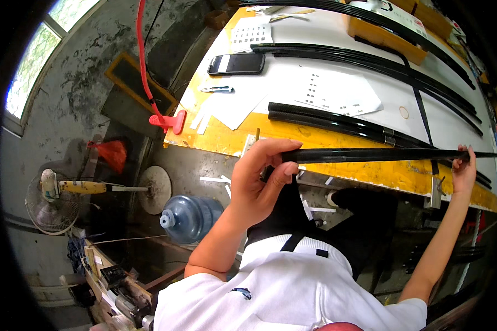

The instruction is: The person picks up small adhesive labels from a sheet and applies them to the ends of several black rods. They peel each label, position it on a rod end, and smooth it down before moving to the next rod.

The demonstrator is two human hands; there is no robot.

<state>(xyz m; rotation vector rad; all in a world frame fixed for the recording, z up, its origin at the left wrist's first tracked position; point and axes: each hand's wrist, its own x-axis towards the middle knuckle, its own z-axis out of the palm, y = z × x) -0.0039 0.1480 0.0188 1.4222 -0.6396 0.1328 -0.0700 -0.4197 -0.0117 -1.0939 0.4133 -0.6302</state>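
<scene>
A long black glossy rod (364, 155) stretches sideways in front of me, just off the near edge of the table. My left hand (265, 174) pinches its left end between thumb and fingers. Farther along to the right, my right hand (463, 170) grips the same rod, its fingers closed round it. Beyond the rod, a pair of thick black rods (331, 119) lies on the table. Farther back rests another bundle of black rods (359, 60).
On the yellow-edged table (204, 135) lie a phone (236, 64), a small knife-like tool (217, 89) and printed paper sheets (342, 95). A red clamp (175, 122) grips the left corner. Below stand a blue water bottle (190, 219) and a fan (52, 201).
</scene>
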